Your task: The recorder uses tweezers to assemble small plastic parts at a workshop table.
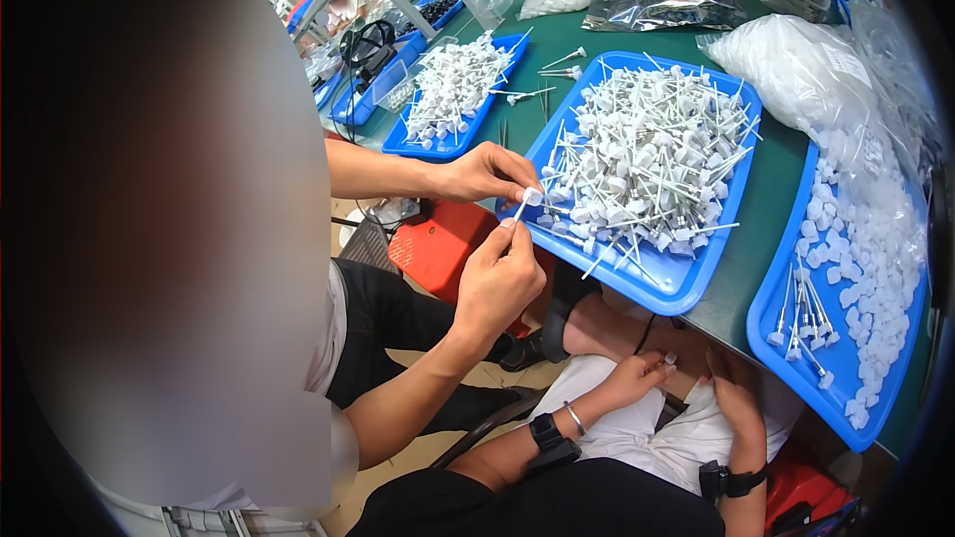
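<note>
My left hand (637,385) is over my lap, its fingers closed on a small white plastic cap (670,359). Beside it, my right hand (736,400) rests on my thigh at the white cloth, its partly shadowed fingers stretched out and holding nothing I can see. Both wrists wear black bands. Just beyond my hands, at the table edge, lies a blue tray (686,300) heaped with white-capped thin sticks (652,144). To the right, another blue tray (774,306) contains loose white caps (875,288) and several capped sticks (808,313).
At left a co-worker's two hands (502,278) hold a white-capped stick. A smaller blue tray (448,151) of capped sticks lies farther back. Plastic bags (796,65) and a dark foil bag (657,5) lie on the green table (771,174). A red stool (448,249) stands below.
</note>
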Motion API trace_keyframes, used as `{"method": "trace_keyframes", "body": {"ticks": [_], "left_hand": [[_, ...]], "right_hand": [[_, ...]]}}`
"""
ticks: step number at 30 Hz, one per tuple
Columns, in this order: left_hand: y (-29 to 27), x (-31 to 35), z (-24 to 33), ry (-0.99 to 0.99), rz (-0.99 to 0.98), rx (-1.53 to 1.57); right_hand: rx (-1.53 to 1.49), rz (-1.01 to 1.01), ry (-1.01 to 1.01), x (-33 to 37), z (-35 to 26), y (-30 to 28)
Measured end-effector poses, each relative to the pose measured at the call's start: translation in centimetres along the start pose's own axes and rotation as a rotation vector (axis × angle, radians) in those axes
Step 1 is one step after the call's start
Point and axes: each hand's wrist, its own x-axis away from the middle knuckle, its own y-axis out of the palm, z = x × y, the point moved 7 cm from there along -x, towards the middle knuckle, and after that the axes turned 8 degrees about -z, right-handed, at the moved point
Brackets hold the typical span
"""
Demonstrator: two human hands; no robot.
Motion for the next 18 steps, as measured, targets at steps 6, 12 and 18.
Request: {"method": "trace_keyframes", "body": {"ticks": [6, 12, 18], "left_hand": [[0.0, -0.1, -0.1, -0.002, -0.007, 0.003], [0.1, -0.1, -0.4, 0.004, -0.014, 0.016], [0.2, -0.1, -0.7, -0.011, -0.019, 0.023]], "right_hand": [[0.054, -0.013, 0.002, 0.0, 0.2, -0.2], [0.020, -0.005, 0.016, 0.2, -0.4, -0.1], [-0.017, -0.013, 0.003, 0.3, -1.0, 0.0]]}}
